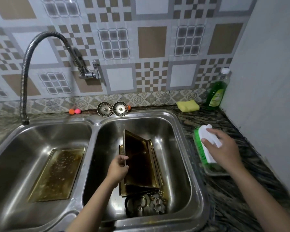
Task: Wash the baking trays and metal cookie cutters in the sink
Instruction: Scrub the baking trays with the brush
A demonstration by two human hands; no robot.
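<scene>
In the right sink basin (177, 164) my left hand (118, 166) grips the left rim of a gold baking tray (139, 161) and tilts it up off a second gold tray (124, 191) below. Several metal cookie cutters (151, 205) lie at the basin's near end. A wet gold tray (57, 173) lies flat in the left basin (32, 139). On the counter to the right, my right hand (219, 148) rests on the white back of a green-bristled scrub brush (206, 143), fingers lying over it.
A flexible metal faucet hose (26, 76) arcs over the left basin. Two sink strainers (112, 109) stand on the back ledge beside small orange and pink balls (74, 111). A yellow sponge (187, 106) and green dish-soap bottle (217, 91) sit at the back right. A wall (266, 72) bounds the right.
</scene>
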